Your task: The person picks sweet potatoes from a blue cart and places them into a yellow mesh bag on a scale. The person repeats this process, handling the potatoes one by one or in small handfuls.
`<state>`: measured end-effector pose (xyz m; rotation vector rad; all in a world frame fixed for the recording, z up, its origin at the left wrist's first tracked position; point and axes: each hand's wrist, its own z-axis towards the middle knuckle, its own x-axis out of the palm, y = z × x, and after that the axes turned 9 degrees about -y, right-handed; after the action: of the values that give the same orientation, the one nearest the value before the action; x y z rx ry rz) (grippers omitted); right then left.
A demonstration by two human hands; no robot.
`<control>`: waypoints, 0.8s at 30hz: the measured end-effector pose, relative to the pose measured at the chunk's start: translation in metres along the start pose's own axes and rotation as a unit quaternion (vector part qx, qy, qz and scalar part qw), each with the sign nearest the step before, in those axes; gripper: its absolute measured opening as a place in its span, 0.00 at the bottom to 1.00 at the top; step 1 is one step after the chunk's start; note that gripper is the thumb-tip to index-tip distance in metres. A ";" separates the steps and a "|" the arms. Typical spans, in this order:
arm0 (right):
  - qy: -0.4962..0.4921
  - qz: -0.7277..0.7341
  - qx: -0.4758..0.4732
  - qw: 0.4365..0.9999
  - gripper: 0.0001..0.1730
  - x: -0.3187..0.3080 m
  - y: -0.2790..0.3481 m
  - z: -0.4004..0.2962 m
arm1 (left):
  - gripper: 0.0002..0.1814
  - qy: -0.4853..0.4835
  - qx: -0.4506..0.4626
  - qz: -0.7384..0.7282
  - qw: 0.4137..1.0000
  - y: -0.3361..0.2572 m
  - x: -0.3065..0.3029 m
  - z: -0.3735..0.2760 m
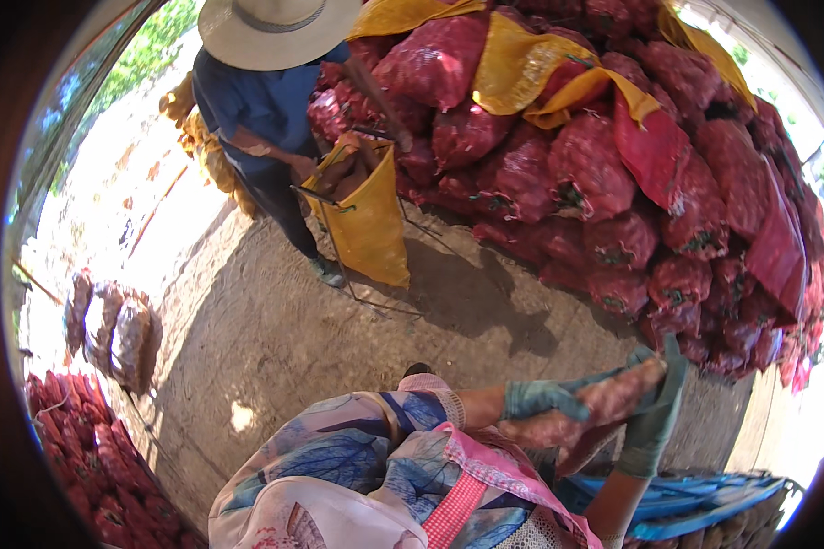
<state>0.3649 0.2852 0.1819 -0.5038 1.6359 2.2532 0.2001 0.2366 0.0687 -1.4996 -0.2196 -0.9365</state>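
Several long, reddish-brown tubers, which look like sweet potatoes [621, 396], are held between my two gloved hands, in front of my body at the lower right. My left hand [548, 400], in a green work glove, lies over the tubers from the side nearer my body. On their far side my right hand [661, 405], in the same kind of glove, grips them with a finger pointing up. Another tuber hangs lower, between the hands. Below my right forearm is a blue plastic crate [700, 508] above more brown tubers.
A co-worker in a straw hat [278, 27] stands at a yellow sack [367, 226] on a metal frame. Stacked red mesh sacks [590, 158] fill the upper right. More red sacks [103, 473] lie lower left, near filled clear bags [120, 336].
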 end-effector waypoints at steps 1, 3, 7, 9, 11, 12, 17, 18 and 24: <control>0.025 -0.037 -0.052 0.998 0.30 0.028 0.001 0.014 | 0.38 -0.033 -0.148 -0.218 0.964 0.007 -0.036 -0.010; 0.062 -0.111 -0.147 0.981 0.29 0.081 0.004 0.035 | 0.29 -0.034 -0.205 -0.424 0.882 -0.033 -0.071 -0.033; 0.105 0.137 0.073 0.982 0.25 0.170 0.032 0.037 | 0.23 -0.191 -0.100 -0.486 0.847 -0.130 -0.145 -0.084; 0.158 0.231 0.165 0.946 0.29 0.189 0.007 0.032 | 0.27 -0.306 0.017 -0.399 0.864 -0.167 -0.195 -0.109; 0.142 0.221 0.283 0.923 0.26 0.195 -0.006 0.028 | 0.30 -0.360 0.093 -0.358 0.857 -0.221 -0.230 -0.137; 0.130 0.191 0.299 0.926 0.25 0.193 -0.008 0.023 | 0.31 -0.398 0.105 -0.295 0.862 -0.248 -0.251 -0.145; 0.109 0.188 0.351 0.911 0.23 0.197 -0.050 0.012 | 0.36 -0.557 0.104 -0.006 0.824 -0.341 -0.387 -0.218; 0.095 0.175 0.350 0.915 0.23 0.198 -0.059 0.010 | 0.36 -0.570 0.098 0.011 0.816 -0.366 -0.382 -0.207; 0.115 0.116 0.352 0.921 0.20 0.206 -0.079 0.023 | 0.43 -0.630 -0.031 0.365 0.685 -0.390 -0.557 -0.208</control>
<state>0.2149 0.3394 0.0282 -0.4010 2.5659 1.5893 -0.4962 0.3404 -0.0315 -1.8391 -0.5088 0.8667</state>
